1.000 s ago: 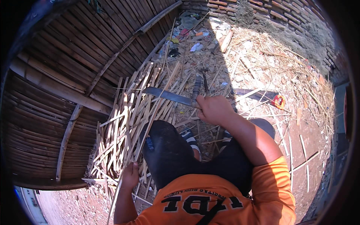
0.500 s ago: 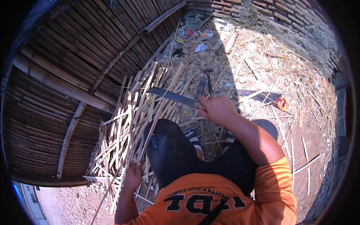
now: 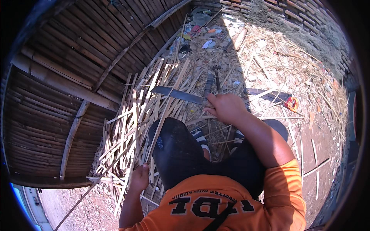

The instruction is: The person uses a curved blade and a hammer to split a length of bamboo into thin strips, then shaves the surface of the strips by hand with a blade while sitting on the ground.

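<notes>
My right hand (image 3: pixel 228 109) is closed at the base of a machete (image 3: pixel 179 95), whose dark blade points left over the bamboo strips. A dark ridged, handle-like piece (image 3: pixel 209 84) rises beyond my fingers; I cannot tell whether it joins the blade. Low on the left, beside my thigh, my left hand (image 3: pixel 139 178) is closed around the lower end of a pale bamboo strip (image 3: pixel 163 120). That strip slants up past my knee and passes by the blade. A loose heap of split bamboo strips (image 3: pixel 125 133) lies left of my legs.
A bamboo slat wall (image 3: pixel 42 127) rises close on the left, and a brick wall (image 3: pixel 296 13) stands at the back right. A tool with a red-orange handle (image 3: pixel 291 104) lies right of my knee. Litter (image 3: pixel 209 44) and straw (image 3: pixel 293 57) cover the ground ahead.
The lower end of a long thin strip near my left hand has swung out to the left. Both hands keep their hold and have barely moved.
</notes>
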`<state>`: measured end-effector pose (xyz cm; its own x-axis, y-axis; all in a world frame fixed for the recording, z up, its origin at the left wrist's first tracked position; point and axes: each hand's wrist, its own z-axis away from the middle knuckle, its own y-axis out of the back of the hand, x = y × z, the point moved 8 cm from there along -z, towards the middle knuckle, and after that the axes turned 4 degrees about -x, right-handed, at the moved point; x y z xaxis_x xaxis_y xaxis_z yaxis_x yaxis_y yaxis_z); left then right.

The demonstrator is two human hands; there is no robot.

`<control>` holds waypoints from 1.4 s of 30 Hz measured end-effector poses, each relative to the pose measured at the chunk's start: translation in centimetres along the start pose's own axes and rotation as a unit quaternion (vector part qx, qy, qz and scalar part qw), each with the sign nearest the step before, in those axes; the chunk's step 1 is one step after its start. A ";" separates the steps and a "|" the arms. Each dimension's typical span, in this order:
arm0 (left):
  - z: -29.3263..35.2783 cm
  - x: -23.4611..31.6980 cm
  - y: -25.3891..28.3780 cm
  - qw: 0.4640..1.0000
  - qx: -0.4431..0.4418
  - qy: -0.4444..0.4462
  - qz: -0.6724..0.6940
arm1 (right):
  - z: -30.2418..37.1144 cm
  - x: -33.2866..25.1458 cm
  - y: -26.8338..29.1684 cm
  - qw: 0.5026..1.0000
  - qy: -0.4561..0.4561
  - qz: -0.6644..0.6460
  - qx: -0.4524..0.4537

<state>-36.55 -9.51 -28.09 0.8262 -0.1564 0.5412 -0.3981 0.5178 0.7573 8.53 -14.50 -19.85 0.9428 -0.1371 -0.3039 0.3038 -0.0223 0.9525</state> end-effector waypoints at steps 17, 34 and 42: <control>0.8 2.1 -1.0 0.997 -0.012 0.002 0.076 | 0.4 -2.1 0.0 0.991 0.082 0.075 0.073; 1.2 3.2 -1.6 0.993 0.025 -0.107 -0.044 | -0.7 0.7 -0.9 0.996 -0.035 -0.087 0.008; 1.7 1.6 -2.5 0.997 0.005 -0.075 0.010 | 0.7 -2.6 -0.6 0.996 0.075 0.045 0.030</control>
<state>-34.90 -12.44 -28.50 0.7491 -0.2698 0.6050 -0.4189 0.5144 0.7483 5.76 -14.81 -19.62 0.9773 0.0078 -0.2118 0.2118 -0.0761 0.9743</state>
